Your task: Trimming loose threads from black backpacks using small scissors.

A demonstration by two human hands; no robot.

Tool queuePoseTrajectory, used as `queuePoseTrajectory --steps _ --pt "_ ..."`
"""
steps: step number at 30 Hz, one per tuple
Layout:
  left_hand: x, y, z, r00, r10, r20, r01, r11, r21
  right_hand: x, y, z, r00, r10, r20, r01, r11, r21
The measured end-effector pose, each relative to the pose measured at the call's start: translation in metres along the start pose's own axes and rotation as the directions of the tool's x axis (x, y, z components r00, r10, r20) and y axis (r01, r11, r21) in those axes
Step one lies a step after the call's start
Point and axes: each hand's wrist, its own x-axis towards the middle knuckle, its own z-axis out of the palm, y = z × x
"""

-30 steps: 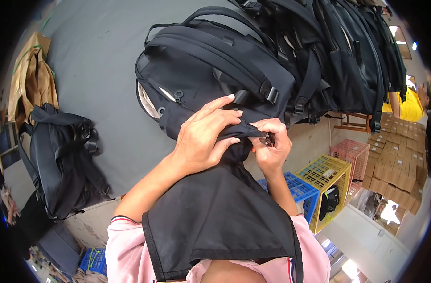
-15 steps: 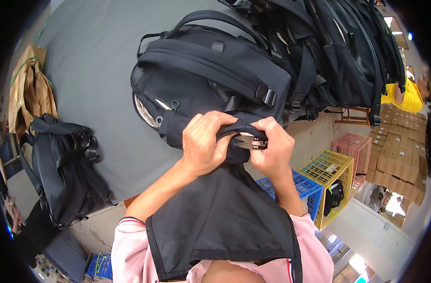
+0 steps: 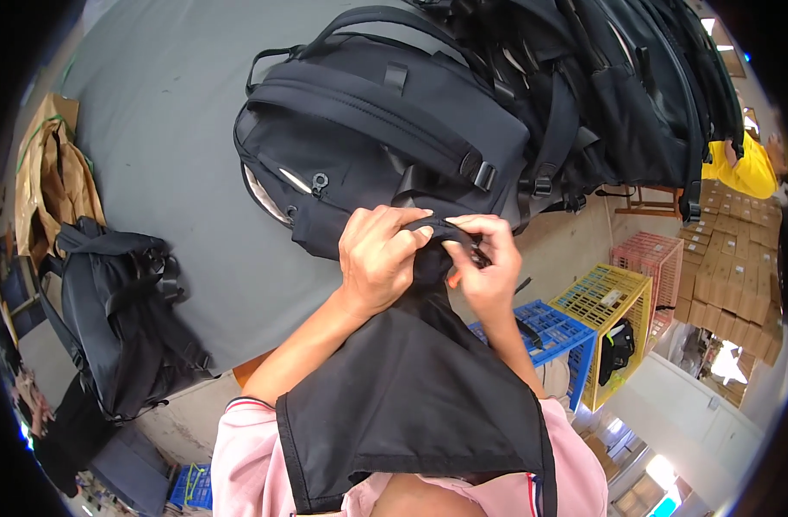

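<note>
- Black fabric backpack (image 3: 346, 172): at smooth grey tabletop (image 3: 170, 146)'s near edge.
- Left hand (image 3: 378, 258): closed, pinching backpack's near edge.
- Right hand (image 3: 488, 263): pinching alongside; dark object (image 3: 480, 257) tucked in, unclear.
- Best: fabric taut between pinches.

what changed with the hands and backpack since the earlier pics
The left hand, first spread on the black backpack, has curled in to pinch its near edge beside the right hand. The right hand's snips, blades showing half a second ago, are mostly hidden. That hand still grips the edge; the backpack still lies on the grey table.
</note>
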Motion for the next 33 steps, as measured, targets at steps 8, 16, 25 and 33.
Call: queuePoseTrajectory --steps 8,16,25,33 --pt "-0.002 0.000 -0.002 0.996 0.079 0.042 -0.079 0.997 -0.008 0.018 -0.030 -0.051 0.967 -0.069 0.245 0.163 0.909 -0.383" --pt "-0.001 0.002 -0.002 0.995 0.090 0.044 -0.090 0.996 -0.003 0.043 -0.039 -0.057 0.866 -0.080 0.493 0.322 0.843 -0.430" --pt "0.000 0.001 -0.001 0.994 0.099 0.049 -0.099 0.995 0.003 0.050 -0.045 -0.056 0.831 -0.119 0.544 0.425 0.767 -0.482" --pt "-0.001 0.001 0.002 0.993 0.109 0.044 -0.109 0.994 -0.001 0.042 -0.047 -0.057 0.890 -0.108 0.442 0.333 0.817 -0.471"
